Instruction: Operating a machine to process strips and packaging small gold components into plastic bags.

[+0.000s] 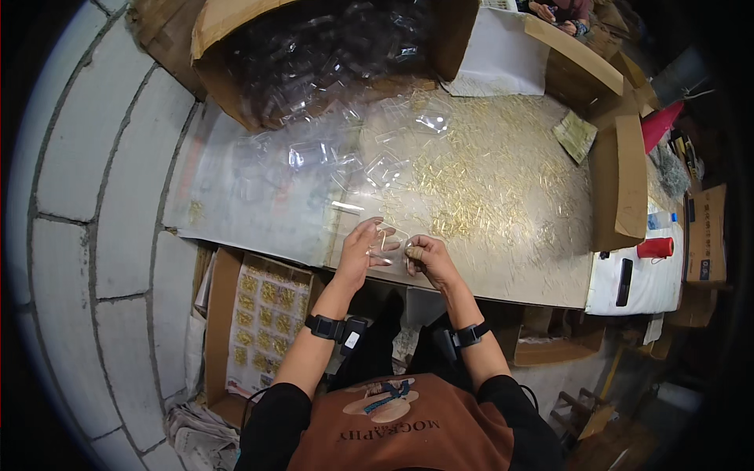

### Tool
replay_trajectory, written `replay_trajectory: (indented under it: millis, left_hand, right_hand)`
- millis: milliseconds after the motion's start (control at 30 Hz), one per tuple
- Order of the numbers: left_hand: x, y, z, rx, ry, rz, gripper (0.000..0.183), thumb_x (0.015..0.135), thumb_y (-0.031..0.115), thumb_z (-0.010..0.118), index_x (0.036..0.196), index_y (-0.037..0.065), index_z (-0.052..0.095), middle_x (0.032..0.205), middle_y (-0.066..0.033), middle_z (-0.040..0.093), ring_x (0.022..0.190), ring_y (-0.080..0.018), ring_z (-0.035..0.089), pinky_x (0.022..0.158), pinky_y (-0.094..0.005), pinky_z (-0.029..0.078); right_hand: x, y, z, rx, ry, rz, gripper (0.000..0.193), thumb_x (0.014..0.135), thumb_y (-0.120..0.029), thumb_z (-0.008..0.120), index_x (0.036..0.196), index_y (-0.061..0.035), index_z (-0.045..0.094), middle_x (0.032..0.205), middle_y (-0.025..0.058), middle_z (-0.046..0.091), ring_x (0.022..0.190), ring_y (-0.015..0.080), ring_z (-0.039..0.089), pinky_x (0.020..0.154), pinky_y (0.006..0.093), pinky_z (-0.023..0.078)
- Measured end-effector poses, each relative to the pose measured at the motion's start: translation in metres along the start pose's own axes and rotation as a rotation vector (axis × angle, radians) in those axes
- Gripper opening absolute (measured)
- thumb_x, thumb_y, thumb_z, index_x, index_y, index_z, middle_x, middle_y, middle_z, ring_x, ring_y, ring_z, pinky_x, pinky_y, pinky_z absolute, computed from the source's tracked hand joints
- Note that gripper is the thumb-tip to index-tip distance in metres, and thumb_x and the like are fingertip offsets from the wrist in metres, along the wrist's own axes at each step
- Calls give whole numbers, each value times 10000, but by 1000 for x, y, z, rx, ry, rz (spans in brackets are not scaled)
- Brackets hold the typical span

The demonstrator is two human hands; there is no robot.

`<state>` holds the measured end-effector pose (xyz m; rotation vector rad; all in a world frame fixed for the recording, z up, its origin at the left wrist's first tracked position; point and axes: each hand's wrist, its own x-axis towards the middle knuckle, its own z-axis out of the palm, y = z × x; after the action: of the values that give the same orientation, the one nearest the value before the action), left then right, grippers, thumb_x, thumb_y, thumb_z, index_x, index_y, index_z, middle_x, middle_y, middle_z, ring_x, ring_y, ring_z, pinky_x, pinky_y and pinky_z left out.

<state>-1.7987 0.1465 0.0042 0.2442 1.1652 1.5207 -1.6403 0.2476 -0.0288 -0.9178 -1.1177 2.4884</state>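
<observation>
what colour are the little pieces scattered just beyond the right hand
Shiny gold; the little pieces show best in the head view.

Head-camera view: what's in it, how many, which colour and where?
worktable: one, pale, centre
large cardboard carton: one, brown, upper left
clear plastic boxes: many, colourless, from carton onto table
slender metal pieces: uncountable, gold, scattered across worktable
clear plastic item: one, colourless, between hands
lower carton: one, brown, below table's left
red roll: one, red, right
flat slab: one, black, beside roll
crumpled sheet: one, yellow-green, table's right side
co-worker: one, reddish sleeve, upper right
grey blocks: several, grey, left
smaller clutter: unclear, right
shirt: one, brown with black sleeves, bottom
wristbands: two, black, wrists
left hand and right hand: one each, bare, table's near edge
</observation>
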Motion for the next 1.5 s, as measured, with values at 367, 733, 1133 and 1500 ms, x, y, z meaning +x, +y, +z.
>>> replay_trajectory:
  millis: [367, 733, 1133, 1500]
  left_hand:
    - [-7, -38, 13, 5, 70, 66, 303, 917, 96, 495, 1214, 38, 476, 1045, -119, 619, 822, -192, 665, 609, -300, 577]
    - [-43, -104, 14, -132, -119, 50, 535, 989, 422, 262, 1224, -27, 435, 1057, -147, 594, 866, -185, 637, 636, -336, 588]
    - [-122, -170, -5, -82, -281, 9, 433, 988, 371, 327, 1166, 5, 474, 941, -101, 596, 778, -154, 619, 581, -328, 589]
    - [-173, -204, -15, -120, -302, 50, 204, 959, 209, 448, 1061, 46, 516, 920, -93, 616, 751, -168, 646, 566, -317, 578]
  right_hand:
    - [-20, -29, 22, -719, 257, -385, 153, 809, -88, 659, 904, 23, 610, 668, 90, 602, 543, 142, 570, 525, 286, 465]
    - [-48, 30, -4, -1219, 154, -766, 368, 712, -177, 703, 1043, -42, 613, 982, 90, 617, 938, 284, 564, 842, 392, 425]
    - [-143, 117, 3, -1213, 296, -884, 250, 783, -108, 623, 1026, -51, 635, 1049, 94, 613, 966, 282, 577, 813, 375, 472]
    - [-213, 166, 12, -1090, 318, -872, 296, 727, -117, 687, 1018, -88, 645, 1205, 106, 558, 1181, 312, 467, 965, 419, 390]
